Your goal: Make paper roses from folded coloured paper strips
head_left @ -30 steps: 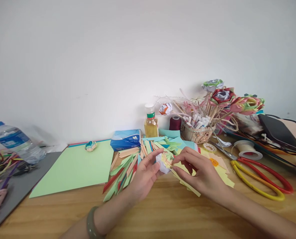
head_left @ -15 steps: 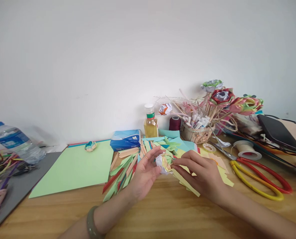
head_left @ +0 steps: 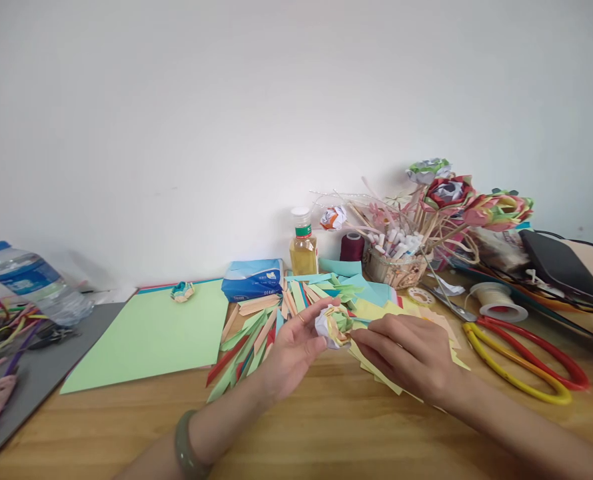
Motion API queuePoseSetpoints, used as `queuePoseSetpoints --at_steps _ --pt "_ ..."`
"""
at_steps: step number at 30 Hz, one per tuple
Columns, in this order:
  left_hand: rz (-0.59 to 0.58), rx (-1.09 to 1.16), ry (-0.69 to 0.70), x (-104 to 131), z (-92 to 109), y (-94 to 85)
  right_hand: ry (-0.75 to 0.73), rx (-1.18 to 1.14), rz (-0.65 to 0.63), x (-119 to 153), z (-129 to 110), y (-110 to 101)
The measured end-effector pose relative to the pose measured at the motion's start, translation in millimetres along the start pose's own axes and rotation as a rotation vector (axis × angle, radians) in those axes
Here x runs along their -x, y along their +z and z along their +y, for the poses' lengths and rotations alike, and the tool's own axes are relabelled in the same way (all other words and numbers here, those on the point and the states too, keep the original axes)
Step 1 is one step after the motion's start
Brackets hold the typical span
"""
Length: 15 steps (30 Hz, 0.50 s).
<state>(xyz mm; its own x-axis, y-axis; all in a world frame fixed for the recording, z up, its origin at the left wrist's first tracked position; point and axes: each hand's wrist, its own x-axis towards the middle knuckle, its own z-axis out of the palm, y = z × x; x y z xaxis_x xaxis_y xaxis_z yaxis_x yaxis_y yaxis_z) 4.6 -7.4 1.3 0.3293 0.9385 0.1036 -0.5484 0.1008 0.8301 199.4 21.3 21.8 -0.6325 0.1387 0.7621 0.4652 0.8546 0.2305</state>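
A small folded paper flower (head_left: 334, 327), white outside with yellow and green inside, is held above the table. My left hand (head_left: 296, 350) grips it from the left between thumb and fingers. My right hand (head_left: 409, 353) is closed, its fingertips pinched at the flower's right edge; what lies between them is too small to make out. Behind and below the hands spread folded paper strips (head_left: 256, 333) in green, red, peach and blue. Yellow paper strips (head_left: 376, 373) lie beneath my right hand.
Scissors (head_left: 519, 360) with red and yellow handles lie at right beside a white spool (head_left: 499, 303). A basket (head_left: 396, 270) of paper flowers, a bottle (head_left: 303, 247) and a blue tissue pack (head_left: 252, 280) stand behind. Green paper sheets (head_left: 151, 340) and a water bottle (head_left: 34, 280) are at left.
The flower has turned a little, so more of its green inside shows. My right fingertips have shifted slightly right and down along its edge. The view has moved slightly.
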Motion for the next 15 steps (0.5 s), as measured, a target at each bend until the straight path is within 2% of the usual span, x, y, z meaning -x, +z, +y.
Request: queuePoseSetpoints --at_steps 3,6,10,15 --pt "-0.032 -0.009 -0.098 -2 1 -5.4 -0.184 0.002 -0.048 -4 5 -4" --pt "0.018 -0.125 -0.178 -4 3 -10.0 -0.343 -0.005 -0.025 -6 9 -4" --pt "0.068 -0.268 -0.244 -4 8 -11.6 -0.411 0.001 -0.013 -7 8 -2" --pt "0.067 -0.319 -0.366 -6 5 -15.0 -0.436 -0.015 -0.011 -5 6 0"
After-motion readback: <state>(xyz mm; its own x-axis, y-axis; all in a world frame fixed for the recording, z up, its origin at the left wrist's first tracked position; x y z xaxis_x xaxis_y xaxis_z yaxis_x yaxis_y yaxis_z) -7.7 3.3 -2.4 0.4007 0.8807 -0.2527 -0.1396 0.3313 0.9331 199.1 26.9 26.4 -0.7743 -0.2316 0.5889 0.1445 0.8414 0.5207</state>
